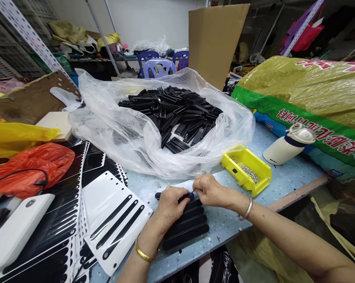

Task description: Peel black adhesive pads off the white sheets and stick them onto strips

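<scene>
Axis of the top black strip (159, 195) runs left-right, at the far end of the strip row (189, 230) near the table (283, 181) edge. Left hand (171, 206) curled over it; right hand (209, 190) pinches its right end.

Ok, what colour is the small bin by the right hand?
Yellow; the bin shows best in the head view.

1. At 12 o'clock from the left hand (171, 204) and right hand (209, 190), a big clear plastic bag of black parts (130, 137) blocks the way. Only a narrow strip of pale blue speckled table (149, 184) stays bare.
2. At 2 o'clock a small yellow plastic bin (246, 169) stands near.
3. At 9 o'clock white backing sheets with black strips (106, 196) lie just beside.
4. At 4 o'clock the table is open to its edge.
</scene>
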{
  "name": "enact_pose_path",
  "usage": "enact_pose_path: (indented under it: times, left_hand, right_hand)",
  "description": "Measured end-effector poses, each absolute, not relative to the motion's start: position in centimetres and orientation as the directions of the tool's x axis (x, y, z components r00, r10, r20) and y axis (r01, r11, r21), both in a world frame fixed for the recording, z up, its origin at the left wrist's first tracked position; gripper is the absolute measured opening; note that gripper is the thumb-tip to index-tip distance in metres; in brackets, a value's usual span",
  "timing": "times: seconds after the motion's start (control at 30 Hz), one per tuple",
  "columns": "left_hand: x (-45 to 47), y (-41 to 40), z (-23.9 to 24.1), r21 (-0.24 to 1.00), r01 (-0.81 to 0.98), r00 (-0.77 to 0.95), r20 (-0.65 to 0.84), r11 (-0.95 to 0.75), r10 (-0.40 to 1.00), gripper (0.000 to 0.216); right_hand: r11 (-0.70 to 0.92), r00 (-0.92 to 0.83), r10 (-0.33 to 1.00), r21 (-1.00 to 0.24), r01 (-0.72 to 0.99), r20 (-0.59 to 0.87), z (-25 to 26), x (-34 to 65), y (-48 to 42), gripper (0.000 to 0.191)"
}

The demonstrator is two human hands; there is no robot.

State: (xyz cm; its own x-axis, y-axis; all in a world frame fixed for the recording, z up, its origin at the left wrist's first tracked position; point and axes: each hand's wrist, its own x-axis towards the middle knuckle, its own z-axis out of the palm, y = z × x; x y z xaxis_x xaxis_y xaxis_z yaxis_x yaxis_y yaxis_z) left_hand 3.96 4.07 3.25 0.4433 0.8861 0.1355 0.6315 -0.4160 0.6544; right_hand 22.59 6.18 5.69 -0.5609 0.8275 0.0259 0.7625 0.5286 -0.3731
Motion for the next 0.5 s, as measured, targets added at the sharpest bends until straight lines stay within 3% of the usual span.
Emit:
enact_pose_path:
  times: [0.23, 0.37, 0.5]
  left_hand:
    - [4.0, 4.3, 3.4, 0.666, 0.628, 0.458, 0.102, -0.403, 0.883, 0.020]
    - [4.0, 4.2, 3.3, 0.655, 0.633, 0.458, 0.112, -0.412, 0.882, 0.019]
    - [4.0, 4.2, 3.0, 0.639, 0.643, 0.453, 0.128, -0.423, 0.882, 0.015]
  right_hand:
    - [0.348, -0.513, 0.843, -0.562, 0.751, -0.163, 5.6, 21.3, 8.6, 0.021]
    - [0.251, -0.459, 0.879, -0.694, 0.675, -0.128, 4.7, 22.1, 8.5, 0.022]
    - [0.165, -0.313, 0.948, -0.744, 0.647, -0.063, 4.5, 23.5, 7.3, 0.014]
